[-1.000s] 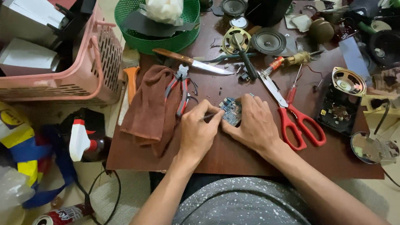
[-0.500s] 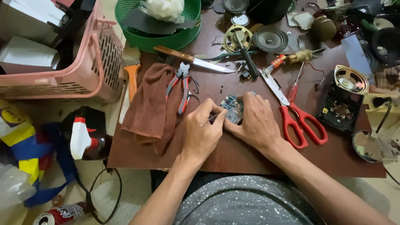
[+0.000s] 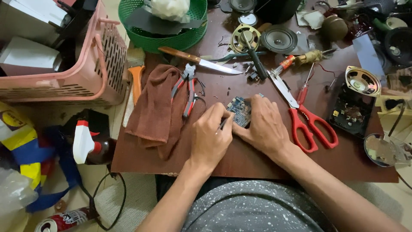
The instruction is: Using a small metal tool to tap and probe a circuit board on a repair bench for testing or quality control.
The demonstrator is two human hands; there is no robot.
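A small blue circuit board [image 3: 240, 110] lies on the brown table [image 3: 257, 163] in front of me. My right hand [image 3: 267, 128] rests flat on its right side and pins it down, hiding part of it. My left hand [image 3: 210, 138] is closed around a thin dark tool [image 3: 223, 124] whose tip touches the board's left edge. Red-handled pliers [image 3: 189, 90] lie just left of my left hand, and red scissors [image 3: 310, 125] lie just right of my right hand.
A brown cloth [image 3: 155, 107] lies at the left, with a wooden-handled knife [image 3: 201, 61] and loose speakers [image 3: 279, 39] behind. A green basket [image 3: 141, 34] and a pink basket [image 3: 86, 81] stand at the back left. A spray bottle [image 3: 85, 142] stands on the floor.
My left hand has shifted slightly at the board's left edge with the tool. My right hand stays on the board.
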